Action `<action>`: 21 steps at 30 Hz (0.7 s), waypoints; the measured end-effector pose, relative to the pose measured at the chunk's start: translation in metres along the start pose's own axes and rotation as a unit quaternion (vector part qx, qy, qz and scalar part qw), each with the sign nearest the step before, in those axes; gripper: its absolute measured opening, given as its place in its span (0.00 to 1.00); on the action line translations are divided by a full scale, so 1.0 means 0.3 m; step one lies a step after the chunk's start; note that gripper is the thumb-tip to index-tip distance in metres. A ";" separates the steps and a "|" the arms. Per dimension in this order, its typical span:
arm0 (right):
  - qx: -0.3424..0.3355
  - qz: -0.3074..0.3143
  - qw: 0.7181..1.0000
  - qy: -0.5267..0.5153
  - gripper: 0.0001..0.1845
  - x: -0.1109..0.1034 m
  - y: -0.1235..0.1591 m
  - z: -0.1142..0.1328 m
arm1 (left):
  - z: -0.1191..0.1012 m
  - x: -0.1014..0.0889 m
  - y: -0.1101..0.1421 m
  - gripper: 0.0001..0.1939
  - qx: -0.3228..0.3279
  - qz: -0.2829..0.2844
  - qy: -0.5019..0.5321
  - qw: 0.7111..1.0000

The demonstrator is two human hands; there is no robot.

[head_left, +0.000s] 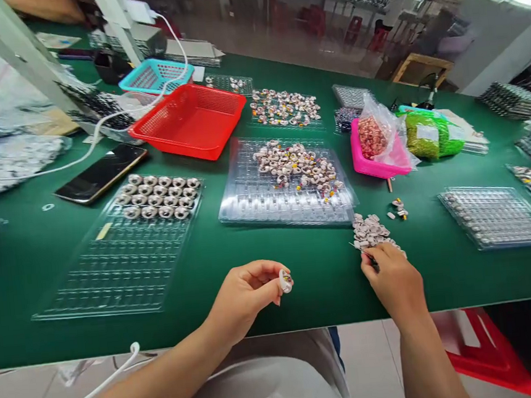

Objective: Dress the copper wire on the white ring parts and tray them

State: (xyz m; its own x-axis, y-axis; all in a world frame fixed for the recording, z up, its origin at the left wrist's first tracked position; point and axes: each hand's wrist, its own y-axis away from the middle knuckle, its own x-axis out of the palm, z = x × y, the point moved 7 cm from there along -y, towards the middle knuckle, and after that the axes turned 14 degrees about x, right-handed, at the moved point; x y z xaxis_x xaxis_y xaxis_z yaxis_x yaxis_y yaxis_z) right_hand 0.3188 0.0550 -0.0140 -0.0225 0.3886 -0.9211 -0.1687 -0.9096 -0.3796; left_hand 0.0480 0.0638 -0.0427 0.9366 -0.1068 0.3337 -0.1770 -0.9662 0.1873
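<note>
My left hand (248, 293) is closed in a pinch on a small white ring-shaped coil part (285, 281), held just above the green table near its front edge. My right hand (393, 280) is closed on thin tweezers (367, 255), whose tip touches a heap of small white parts (369, 230) lying loose on the table. A clear tray (287, 184) with a pile of wound coils sits behind the two hands. To the left lies another clear tray (126, 254) with three rows of finished coils (158, 197) at its far end.
A red basket (191, 122), a teal basket (156, 75) and a phone (101, 173) lie at the back left. A pink bin (376, 158) with bagged copper parts and green bags (427, 135) sit at the right. More clear trays (497, 216) line the right side. A white cable (100, 387) hangs off the front edge.
</note>
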 end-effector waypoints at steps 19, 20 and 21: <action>0.042 0.064 0.829 -0.554 0.21 -0.033 0.172 0.435 | 0.016 0.005 0.036 0.10 -0.028 -0.030 0.117 0.992; 0.026 0.058 0.836 -0.545 0.21 -0.045 0.168 0.440 | 0.015 0.000 0.035 0.09 -0.024 -0.030 0.113 0.993; 0.014 0.056 0.840 -0.540 0.21 -0.055 0.165 0.442 | 0.013 -0.005 0.033 0.09 -0.018 -0.030 0.109 0.993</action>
State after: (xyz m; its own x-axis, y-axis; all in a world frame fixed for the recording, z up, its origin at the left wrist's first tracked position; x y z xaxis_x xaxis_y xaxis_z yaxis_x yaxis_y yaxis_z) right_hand 0.1801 0.0231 -0.0062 -0.9178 0.2210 -0.3300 -0.1282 -0.9513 -0.2805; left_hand 0.0460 0.0535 -0.0449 0.8591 0.0078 0.5117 -0.1372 -0.9598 0.2450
